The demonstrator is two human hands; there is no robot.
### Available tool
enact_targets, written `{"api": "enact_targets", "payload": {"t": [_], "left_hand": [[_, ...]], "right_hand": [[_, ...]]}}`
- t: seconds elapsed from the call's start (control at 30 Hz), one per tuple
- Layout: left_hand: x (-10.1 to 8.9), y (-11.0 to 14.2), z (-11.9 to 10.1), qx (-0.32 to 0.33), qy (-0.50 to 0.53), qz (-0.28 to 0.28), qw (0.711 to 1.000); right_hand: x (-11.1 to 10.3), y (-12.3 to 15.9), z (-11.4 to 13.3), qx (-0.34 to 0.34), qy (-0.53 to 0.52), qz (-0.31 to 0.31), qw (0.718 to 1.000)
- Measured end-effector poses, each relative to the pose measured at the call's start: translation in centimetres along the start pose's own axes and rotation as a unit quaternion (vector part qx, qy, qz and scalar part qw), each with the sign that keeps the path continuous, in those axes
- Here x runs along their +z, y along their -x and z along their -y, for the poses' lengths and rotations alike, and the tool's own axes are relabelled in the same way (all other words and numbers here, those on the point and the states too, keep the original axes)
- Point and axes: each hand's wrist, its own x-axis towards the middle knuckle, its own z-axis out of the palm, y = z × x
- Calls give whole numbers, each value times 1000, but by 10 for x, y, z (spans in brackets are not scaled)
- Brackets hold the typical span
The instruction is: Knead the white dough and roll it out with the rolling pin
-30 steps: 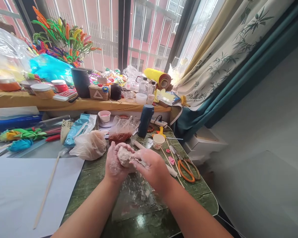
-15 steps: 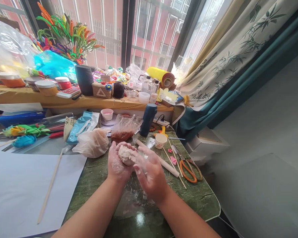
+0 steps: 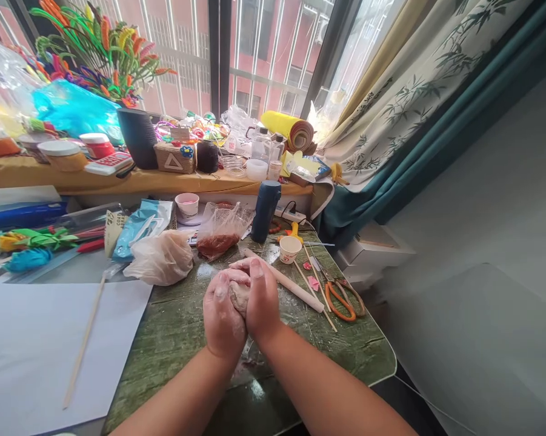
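Between my two palms is a lump of pale dough [image 3: 239,297], mostly covered by the fingers. My left hand [image 3: 222,315] wraps it from the left, dusted with white powder. My right hand [image 3: 263,300] presses in from the right, its thumb on top. Both are held above the green tabletop [image 3: 173,339]. Just beyond them lies a wooden rolling pin [image 3: 295,289], slanting down to the right. A plastic bag of reddish-brown material [image 3: 218,242] and a knotted, cloudy plastic bag [image 3: 161,257] sit behind the hands.
Right of the rolling pin are a paper cup [image 3: 290,249], thin sticks, and orange-handled scissors [image 3: 340,301]. A dark blue cylinder [image 3: 266,212] stands behind. White paper [image 3: 36,345] with a wooden stick [image 3: 84,342] covers the left. Jars and craft supplies crowd the windowsill [image 3: 173,181].
My right hand has closed in against the dough, which lay exposed in my left palm before. The left fingers have curled up around it. The view has shifted slightly.
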Motion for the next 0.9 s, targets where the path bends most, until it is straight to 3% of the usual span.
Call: {"api": "enact_targets", "payload": {"t": [0.1,0.23,0.37,0.43,0.53,0.6,0.67,0.77,0.9], "left_hand": [[1,0,-2,65,-31,33,997],[0,-1,3,11,-18,74,997],[-3,-4,3,-15,-7,98,995],[-5,-12,-2,-1,14,82,996],[-11,-32,-10,21,40,44,998],[-16,-47,-12,24,41,9,999],[-21,-58,-9,19,39,-23,999],[-28,-68,-2,8,38,-65,997],[-35,-74,8,-5,31,-93,995]], "right_hand": [[-1,4,3,-1,21,-19,1000],[-12,1,-4,24,-6,6,1000],[-46,-6,-19,8,0,-30,1000],[-69,-8,-28,0,34,-30,999],[-102,-3,-38,5,134,83,987],[-118,5,-41,-9,239,181,954],[-127,15,-42,-40,337,241,909],[-129,30,-45,-59,405,242,880],[-124,44,-54,-45,412,188,891]]}}
